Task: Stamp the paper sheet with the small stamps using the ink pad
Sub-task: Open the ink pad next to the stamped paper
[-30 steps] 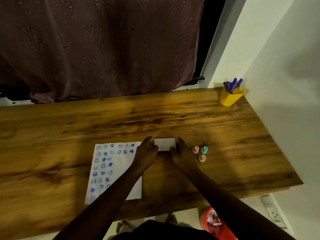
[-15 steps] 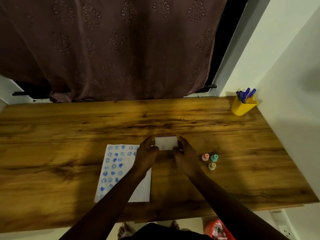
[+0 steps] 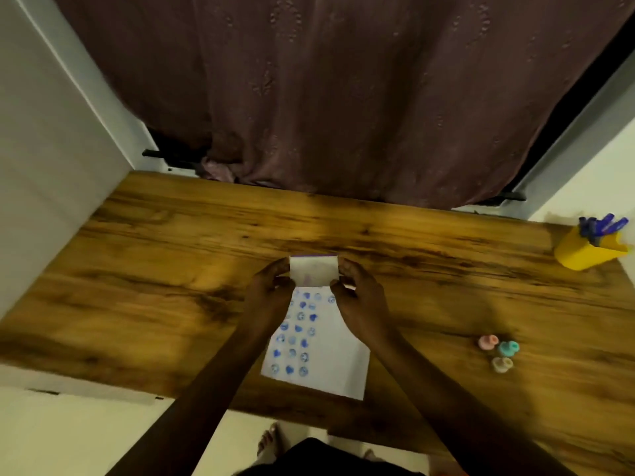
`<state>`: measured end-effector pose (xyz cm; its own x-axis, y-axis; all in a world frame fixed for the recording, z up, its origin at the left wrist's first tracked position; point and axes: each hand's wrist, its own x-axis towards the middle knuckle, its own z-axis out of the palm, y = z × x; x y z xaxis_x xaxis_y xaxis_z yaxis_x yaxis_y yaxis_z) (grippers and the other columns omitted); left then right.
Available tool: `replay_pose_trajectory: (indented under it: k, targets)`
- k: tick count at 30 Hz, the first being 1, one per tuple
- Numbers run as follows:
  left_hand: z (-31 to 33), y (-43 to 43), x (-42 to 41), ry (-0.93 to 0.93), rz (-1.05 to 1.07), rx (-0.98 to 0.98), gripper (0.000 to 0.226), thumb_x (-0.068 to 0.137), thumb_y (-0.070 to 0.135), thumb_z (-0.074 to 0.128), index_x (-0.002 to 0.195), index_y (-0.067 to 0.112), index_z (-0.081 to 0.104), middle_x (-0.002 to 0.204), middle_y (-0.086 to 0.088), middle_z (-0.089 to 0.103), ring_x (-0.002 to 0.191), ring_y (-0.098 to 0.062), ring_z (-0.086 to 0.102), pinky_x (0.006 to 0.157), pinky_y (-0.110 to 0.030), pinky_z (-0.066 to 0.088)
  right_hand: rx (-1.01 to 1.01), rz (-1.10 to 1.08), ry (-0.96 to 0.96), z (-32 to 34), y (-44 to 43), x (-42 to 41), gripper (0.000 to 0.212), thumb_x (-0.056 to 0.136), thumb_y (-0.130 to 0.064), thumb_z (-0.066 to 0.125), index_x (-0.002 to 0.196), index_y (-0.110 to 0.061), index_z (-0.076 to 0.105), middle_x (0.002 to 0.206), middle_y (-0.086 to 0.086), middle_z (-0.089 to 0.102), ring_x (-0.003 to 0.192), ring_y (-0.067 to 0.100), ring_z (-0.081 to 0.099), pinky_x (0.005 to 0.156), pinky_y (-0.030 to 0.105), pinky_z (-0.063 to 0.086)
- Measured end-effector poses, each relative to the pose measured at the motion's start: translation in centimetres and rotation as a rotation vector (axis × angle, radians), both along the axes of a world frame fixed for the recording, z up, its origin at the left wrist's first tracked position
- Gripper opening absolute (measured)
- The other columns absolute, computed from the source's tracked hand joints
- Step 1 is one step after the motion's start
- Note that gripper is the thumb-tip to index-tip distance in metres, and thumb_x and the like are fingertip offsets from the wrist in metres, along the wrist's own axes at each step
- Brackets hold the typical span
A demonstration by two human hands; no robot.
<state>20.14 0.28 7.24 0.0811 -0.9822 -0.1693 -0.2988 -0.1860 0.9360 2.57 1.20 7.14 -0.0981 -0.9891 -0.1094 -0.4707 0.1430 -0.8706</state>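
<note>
Both hands hold the pad [image 3: 313, 273], a small white box with a violet strip along its far edge. The left hand [image 3: 268, 297] pinches its left end and the right hand [image 3: 360, 298] its right end, fingers curled close around the short sides; whether the lid is being pulled open or pressed shut cannot be told, since the seam is blurred. The pad sits between the two sets of fingertips, just above the far edge of the sheet [image 3: 330, 359], though whether it rests on the desk [image 3: 171, 269] or is lifted is unclear.

The sheet lies under and between the wrists, its left columns filled with blue prints, its right part bare. The three stamps [image 3: 500, 352] stand in a tight cluster well to the right of the right fingers, untouched.

The pad looks light and rigid, probably smooth plastic, so a grip on the short ends should serve, with thumbs kept off the inked face. The stamps are likely light and easy to tip; each is best taken by its narrow top between thumb and forefinger. The sheet is thin and would slide, so one hand should steady it while pressing.
</note>
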Motion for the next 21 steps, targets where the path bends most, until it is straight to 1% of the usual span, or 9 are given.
replay_pose_trajectory:
  k: [2, 3, 5, 7, 9, 13, 14, 17, 21]
  targets:
    - [-0.5, 0.5, 2.3, -0.016, 0.045, -0.019, 0.041, 0.096, 0.007, 0.063, 0.127, 0.032, 0.065, 0.103, 0.022, 0.069, 0.087, 0.008, 0.071, 0.061, -0.011, 0.056, 0.008, 0.048, -0.002, -0.4, -0.2, 2.2, 0.048, 0.100, -0.012, 0.064, 0.146, -0.022, 0.052, 0.146, 0.001, 0.060, 0.126, 0.013, 0.062, 0.087, 0.008, 0.049]
    - [-0.7, 0.7, 3.4, -0.026, 0.079, -0.017, 0.041, 0.097, 0.006, 0.061, 0.128, 0.031, 0.065, 0.105, 0.021, 0.068, 0.086, 0.010, 0.069, 0.062, -0.008, 0.053, 0.020, 0.069, -0.003, -0.7, -0.4, 3.3, 0.049, 0.100, -0.013, 0.064, 0.146, -0.023, 0.052, 0.145, 0.000, 0.060, 0.121, 0.009, 0.062, 0.081, 0.005, 0.051]
    - [-1.3, 1.0, 5.8, -0.042, 0.126, 0.002, 0.039, 0.099, 0.004, 0.057, 0.133, 0.020, 0.066, 0.116, 0.009, 0.069, 0.094, 0.005, 0.066, 0.073, -0.013, 0.051, 0.060, 0.110, -0.002, -1.3, -0.6, 5.5, 0.050, 0.100, -0.017, 0.064, 0.148, -0.026, 0.050, 0.144, -0.002, 0.061, 0.112, 0.001, 0.058, 0.066, 0.001, 0.048]
    - [-2.1, 1.5, 7.9, -0.045, 0.124, 0.026, 0.039, 0.100, 0.006, 0.055, 0.136, 0.017, 0.066, 0.119, 0.003, 0.071, 0.102, -0.004, 0.068, 0.078, -0.020, 0.054, 0.100, 0.147, 0.003, -1.8, -0.7, 7.4, 0.053, 0.101, -0.020, 0.063, 0.150, -0.027, 0.047, 0.145, -0.004, 0.059, 0.112, 0.001, 0.057, 0.074, 0.002, 0.045]
    - [-2.9, 1.9, 9.8, -0.045, 0.133, 0.062, 0.037, 0.100, 0.008, 0.055, 0.134, 0.019, 0.067, 0.116, 0.004, 0.072, 0.101, -0.003, 0.068, 0.081, -0.023, 0.056, 0.138, 0.182, 0.025, -2.2, -0.8, 9.1, 0.055, 0.100, -0.019, 0.063, 0.152, -0.026, 0.045, 0.148, -0.003, 0.058, 0.122, 0.009, 0.061, 0.088, 0.007, 0.044]
    - [-4.3, 2.2, 12.7, -0.064, 0.146, 0.084, 0.037, 0.096, 0.009, 0.057, 0.132, 0.015, 0.067, 0.119, 0.003, 0.070, 0.103, -0.003, 0.066, 0.086, -0.017, 0.050, 0.159, 0.219, 0.084, -3.4, -0.6, 11.9, 0.054, 0.099, -0.020, 0.064, 0.150, -0.024, 0.048, 0.146, -0.003, 0.059, 0.132, 0.015, 0.057, 0.075, -0.012, 0.034]
    - [-4.5, 2.1, 13.2, -0.068, 0.142, 0.089, 0.039, 0.093, 0.012, 0.057, 0.131, 0.010, 0.067, 0.117, 0.002, 0.071, 0.104, -0.007, 0.067, 0.085, -0.015, 0.049, 0.165, 0.223, 0.087, -3.7, -0.6, 12.5, 0.053, 0.099, -0.019, 0.064, 0.150, -0.024, 0.048, 0.147, -0.003, 0.059, 0.134, 0.016, 0.056, 0.084, -0.010, 0.033]
    - [-5.4, 2.2, 14.1, -0.066, 0.128, 0.094, 0.047, 0.082, 0.018, 0.050, 0.125, 0.008, 0.069, 0.106, 0.011, 0.070, 0.097, -0.008, 0.068, 0.077, -0.004, 0.049, 0.196, 0.230, 0.097, -4.4, -0.5, 13.9, 0.054, 0.100, -0.017, 0.064, 0.151, -0.022, 0.046, 0.152, 0.001, 0.053, 0.142, 0.020, 0.050, 0.107, 0.018, 0.038]
    - [-6.8, 2.4, 15.0, -0.084, 0.124, 0.162, 0.064, 0.081, 0.027, 0.049, 0.139, 0.003, 0.062, 0.123, -0.008, 0.069, 0.111, -0.021, 0.067, 0.080, -0.014, 0.050, 0.227, 0.240, 0.112, -4.8, -0.4, 14.8, 0.056, 0.101, -0.014, 0.062, 0.154, -0.019, 0.043, 0.156, 0.004, 0.050, 0.144, 0.021, 0.048, 0.111, 0.022, 0.039]
